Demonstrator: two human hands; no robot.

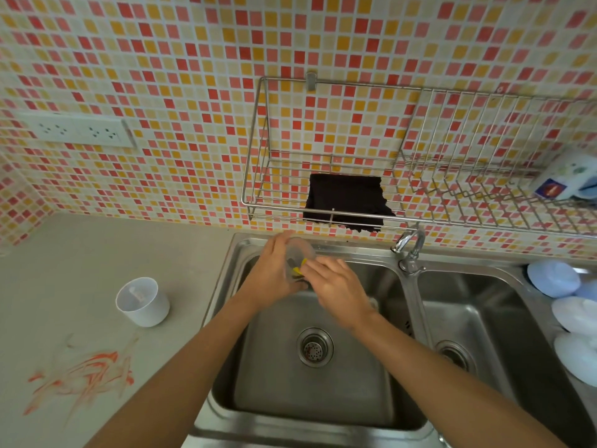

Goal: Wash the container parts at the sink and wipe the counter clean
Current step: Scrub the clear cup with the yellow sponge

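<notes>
No text can be read; the blue-and-red label (550,188) on the white item in the wire rack (326,218) is perhaps printed, but blurred.

Soft, even light is falling across the scene, casting no hard shadows. Glare is showing on the tap (407,244) and the sink (323,376) rim. Wide-angle distortion is bending the wire rack (420,150) near the edges. The hands (336,282) are appearing slightly blurred, possibly from motion.
</notes>
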